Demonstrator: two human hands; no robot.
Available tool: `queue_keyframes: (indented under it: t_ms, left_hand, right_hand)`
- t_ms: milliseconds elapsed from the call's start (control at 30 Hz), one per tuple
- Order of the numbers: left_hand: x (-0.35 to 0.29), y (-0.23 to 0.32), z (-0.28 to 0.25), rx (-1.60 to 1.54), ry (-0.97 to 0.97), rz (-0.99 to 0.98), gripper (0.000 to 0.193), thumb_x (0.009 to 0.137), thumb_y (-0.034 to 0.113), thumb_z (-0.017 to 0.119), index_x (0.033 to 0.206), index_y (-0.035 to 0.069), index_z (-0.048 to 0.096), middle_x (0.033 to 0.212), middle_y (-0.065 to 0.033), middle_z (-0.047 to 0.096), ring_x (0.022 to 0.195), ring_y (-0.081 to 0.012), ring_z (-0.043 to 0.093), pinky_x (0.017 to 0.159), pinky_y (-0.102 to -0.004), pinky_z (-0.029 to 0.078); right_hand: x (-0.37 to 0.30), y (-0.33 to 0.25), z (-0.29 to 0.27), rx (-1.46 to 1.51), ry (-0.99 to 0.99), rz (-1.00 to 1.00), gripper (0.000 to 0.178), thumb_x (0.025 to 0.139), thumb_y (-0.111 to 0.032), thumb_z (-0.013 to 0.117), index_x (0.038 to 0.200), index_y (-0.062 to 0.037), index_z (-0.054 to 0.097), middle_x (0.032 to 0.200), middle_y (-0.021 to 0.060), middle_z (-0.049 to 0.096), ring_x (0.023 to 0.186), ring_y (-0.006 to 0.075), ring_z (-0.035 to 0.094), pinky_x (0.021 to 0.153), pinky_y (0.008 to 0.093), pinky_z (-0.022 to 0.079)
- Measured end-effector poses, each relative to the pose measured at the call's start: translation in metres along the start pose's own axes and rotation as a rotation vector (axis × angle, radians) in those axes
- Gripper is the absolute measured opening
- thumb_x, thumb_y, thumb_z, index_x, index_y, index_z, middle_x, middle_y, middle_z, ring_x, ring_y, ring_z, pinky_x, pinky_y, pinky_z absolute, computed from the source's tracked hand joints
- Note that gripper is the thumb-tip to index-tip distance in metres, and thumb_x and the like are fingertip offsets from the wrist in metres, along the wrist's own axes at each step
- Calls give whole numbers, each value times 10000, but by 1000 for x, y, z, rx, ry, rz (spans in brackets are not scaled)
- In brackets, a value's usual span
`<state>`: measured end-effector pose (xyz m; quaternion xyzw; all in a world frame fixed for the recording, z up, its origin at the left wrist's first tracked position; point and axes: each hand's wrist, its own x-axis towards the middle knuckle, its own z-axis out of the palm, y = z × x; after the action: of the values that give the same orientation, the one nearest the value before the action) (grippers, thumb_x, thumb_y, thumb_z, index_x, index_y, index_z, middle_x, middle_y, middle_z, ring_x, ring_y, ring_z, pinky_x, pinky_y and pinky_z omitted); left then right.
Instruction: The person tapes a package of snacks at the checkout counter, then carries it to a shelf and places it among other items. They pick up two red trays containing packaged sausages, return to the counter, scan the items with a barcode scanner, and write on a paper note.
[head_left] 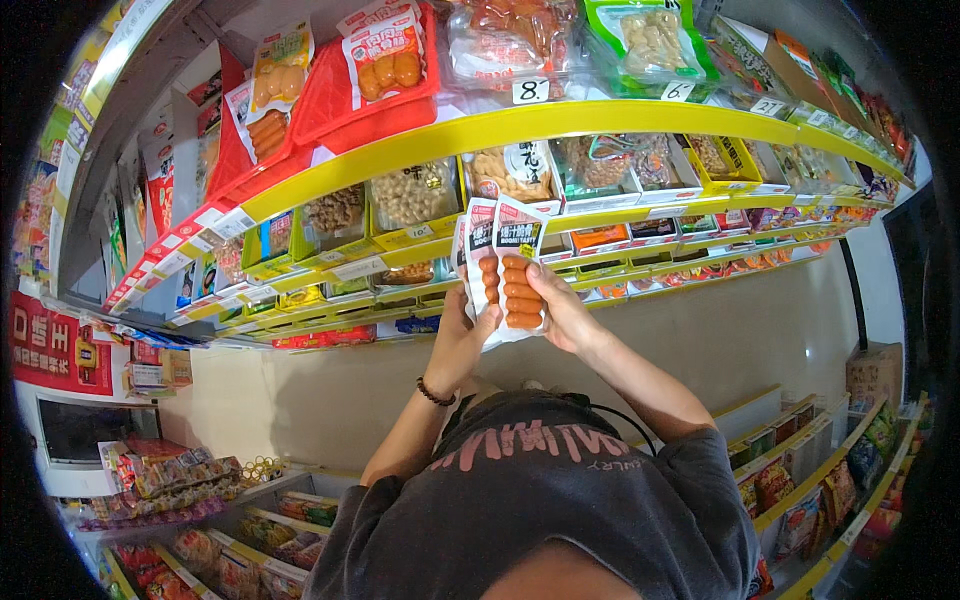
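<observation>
In front of my chest I hold a few flat packs of small sausages, fanned so that they overlap. My left hand [462,335] is closed on the lower left edge of the rear sausage pack [488,275], with the thumb over its front. On the other side, my right hand [562,308] grips the front sausage pack [522,290] by its right edge. Each pack is white with a dark label at the top, and reddish-brown sausages show through a clear window. Behind the two, a sliver of another pack shows at the left.
Ahead stands a tiered snack shelf with a yellow front edge [560,122]. A red tray [350,120] with similar packs sits upper left, and a pack of peanuts [412,195] lies one tier down. More snack racks [800,480] stand behind me on both sides of the pale floor [700,320].
</observation>
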<state>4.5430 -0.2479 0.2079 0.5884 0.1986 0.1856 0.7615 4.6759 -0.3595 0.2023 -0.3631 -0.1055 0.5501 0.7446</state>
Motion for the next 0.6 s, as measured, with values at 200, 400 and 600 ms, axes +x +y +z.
queue_keyframes:
  t_ms: [200,400,600]
  left_hand:
    - [-3,7,-8,-29,-24,-60,600,863,172,654,1321,-21,318,1275,-104,464,1159,-180,461,985,-320,375]
    - [-6,10,-21,-41,-113,-11,680,796,32,670,1357,-6,288,1310,-87,444,1206,-187,434,1007,-328,366]
    - [-2,18,-51,25,-239,-17,739,750,-75,610,1387,-1,242,1346,-103,404,1253,-201,386,1056,-337,308]
  right_hand:
    - [7,6,-6,100,-67,42,460,937,-343,509,1297,-72,412,1149,69,558,1006,170,607,820,346,556]
    - [14,18,-1,94,-19,26,440,931,-309,530,1286,-69,433,1142,70,570,1009,182,609,836,352,550]
    - [30,31,15,-3,2,-39,456,925,-316,532,1299,-82,420,1158,69,551,1036,186,585,863,368,536]
